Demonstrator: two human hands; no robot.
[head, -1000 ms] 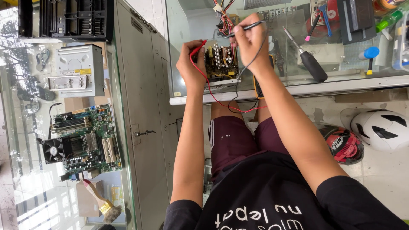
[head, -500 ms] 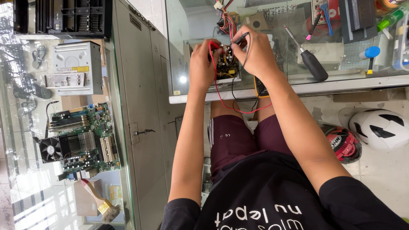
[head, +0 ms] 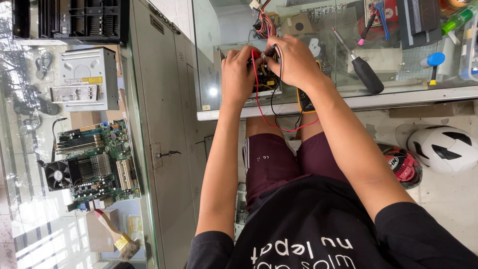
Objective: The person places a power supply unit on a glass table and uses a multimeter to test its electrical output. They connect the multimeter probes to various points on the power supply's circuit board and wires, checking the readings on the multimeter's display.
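Both my hands work over a small circuit board point(head: 267, 81) on a glass-topped table point(head: 378, 99). My left hand point(head: 238, 73) is closed on a red probe, its red lead point(head: 261, 107) looping down off the table edge. My right hand point(head: 295, 63) pinches a black probe, its tip down on the board, and its black lead point(head: 275, 102) runs toward a yellow multimeter point(head: 304, 102) that my right wrist partly hides. A bundle of coloured wires point(head: 264, 22) rises from the board's far side.
A black-handled screwdriver point(head: 366, 73), a blue-capped tool point(head: 432, 61) and other tools lie on the table's right. To the left, past a grey cabinet point(head: 164, 129), sit a green motherboard point(head: 94, 162), a metal drive point(head: 87, 79) and a brush point(head: 117, 236). Two helmets point(head: 443, 147) lie on the floor.
Both hands have come lower and closer together over the board. The right hand's black probe has dropped from a raised tilt onto the board.
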